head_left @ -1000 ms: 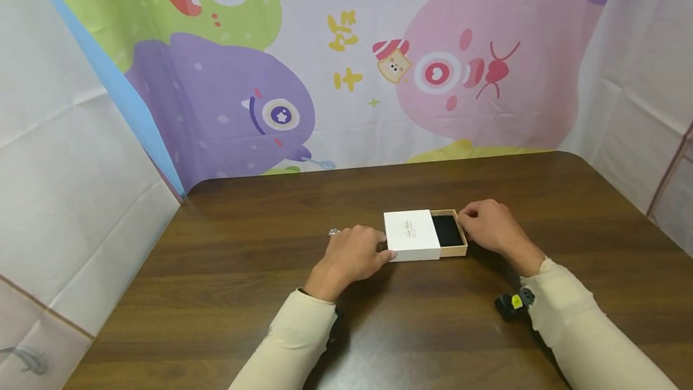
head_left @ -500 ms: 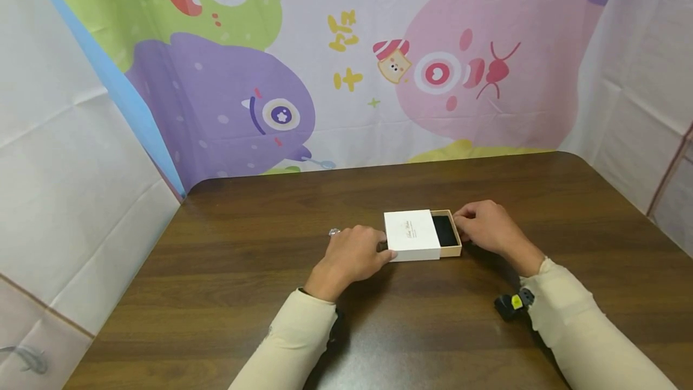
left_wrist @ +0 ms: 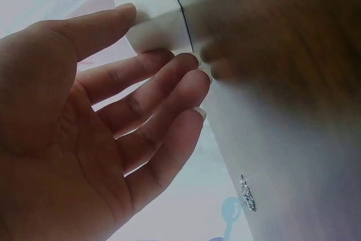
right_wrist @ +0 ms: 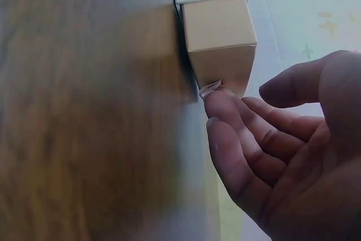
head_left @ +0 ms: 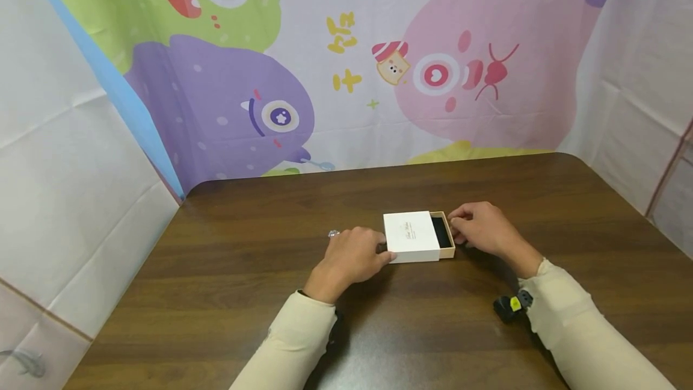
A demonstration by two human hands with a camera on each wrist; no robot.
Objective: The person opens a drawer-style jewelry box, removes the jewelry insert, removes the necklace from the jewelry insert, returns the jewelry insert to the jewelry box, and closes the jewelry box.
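Observation:
A flat drawer box lies on the table. Its white sleeve (head_left: 409,235), with gold lettering, covers most of a tan drawer (head_left: 447,252). A strip of black padding (head_left: 441,232) shows at the drawer's right part. My left hand (head_left: 354,254) braces the sleeve's left end, thumb at the near corner and index fingertip at the end face. At the other end, my right hand (head_left: 484,227) presses its fingertips against the drawer's end. The thumb (right_wrist: 287,86) stands apart from the box. A small pale tab (right_wrist: 211,89) sticks out at those fingertips.
A small sparkling silver piece of jewellery (head_left: 333,233) lies on the brown wooden table (head_left: 249,294), just behind my left hand. A cartoon-printed cloth (head_left: 357,137) hangs along the table's far edge. Pale cloths (head_left: 70,137) flank both sides.
My right hand has moved left, and the drawer has slid further into the sleeve, so less black padding shows. The left hand and the sleeve have stayed in place.

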